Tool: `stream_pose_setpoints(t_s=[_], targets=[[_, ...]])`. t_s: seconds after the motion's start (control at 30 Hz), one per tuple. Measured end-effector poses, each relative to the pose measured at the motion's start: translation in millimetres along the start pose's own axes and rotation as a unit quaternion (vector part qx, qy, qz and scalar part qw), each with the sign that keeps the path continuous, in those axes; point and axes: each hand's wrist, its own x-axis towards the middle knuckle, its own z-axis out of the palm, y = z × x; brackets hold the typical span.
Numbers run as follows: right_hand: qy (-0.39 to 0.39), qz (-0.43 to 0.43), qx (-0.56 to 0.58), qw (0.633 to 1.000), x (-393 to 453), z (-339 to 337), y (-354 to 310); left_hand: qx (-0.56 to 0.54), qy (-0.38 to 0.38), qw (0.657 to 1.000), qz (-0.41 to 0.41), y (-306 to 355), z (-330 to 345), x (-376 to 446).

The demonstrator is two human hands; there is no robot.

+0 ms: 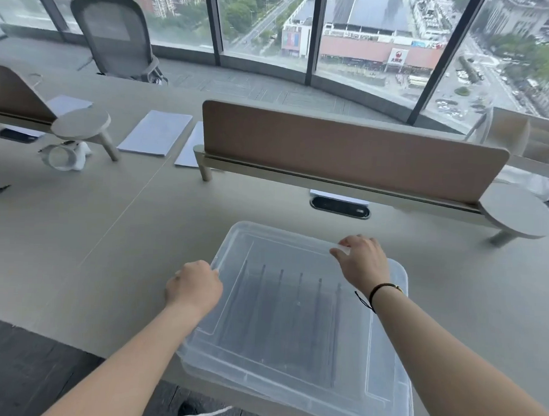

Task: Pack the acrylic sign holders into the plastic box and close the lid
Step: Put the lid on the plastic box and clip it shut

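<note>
Six acrylic sign holders (pixel 297 314) stood on edge in a row inside the plastic box (pixel 394 395), which sat at the near edge of the desk (pixel 110 248). Lid (pixel 266 238) was over the box, skewed, not seated. My left hand (pixel 194 287) gripped the lid's left edge, fingers curled. My right hand (pixel 363 262) pinched its far right edge. Divider panel (pixel 346 151) stood behind.

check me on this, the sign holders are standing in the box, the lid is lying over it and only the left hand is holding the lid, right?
Not quite: both hands hold the lid. The head view shows the left hand gripping its left edge and the right hand its far edge. The sign holders do stand inside the box, under the lid.
</note>
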Motion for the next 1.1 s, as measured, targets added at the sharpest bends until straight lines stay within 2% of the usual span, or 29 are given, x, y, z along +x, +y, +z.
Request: stream_pose_setpoints(t_s=[0.27,0.47,0.63,0.73,0.83,0.93,1.03,1.1], targets=[[-0.051,-0.047,0.004,0.998,2.2,13.3,21.3,0.011,-0.005,0.998,-0.057,6.9,10.2,-23.4],[0.018,-0.116,0.022,0.993,-15.0,21.6,47.6,0.019,-0.024,0.998,-0.063,8.2,12.2,-24.1],[-0.005,-0.117,-0.014,0.993,-35.1,21.3,62.8,0.016,-0.041,0.997,-0.062,2.7,16.8,-20.4],[0.0,-0.116,-0.059,0.992,-53.1,16.0,69.8,-0.024,-0.031,0.998,-0.042,-5.6,28.7,-22.2],[0.021,-0.042,-0.047,0.998,-79.6,5.9,80.3,-0.096,0.001,0.995,-0.02,-15.5,40.7,-23.7],[0.022,0.11,0.083,0.99,-117.1,1.2,91.2,-0.172,0.012,0.985,0.005,-24.0,49.3,-21.3],[-0.048,0.269,0.267,0.924,-147.2,-1.0,87.3,-0.221,-0.009,0.975,0.03,-26.3,52.3,-20.4],[-0.055,0.298,0.297,0.905,-151.3,1.2,84.4,-0.24,-0.026,0.969,0.044,-25.6,51.9,-20.2]])
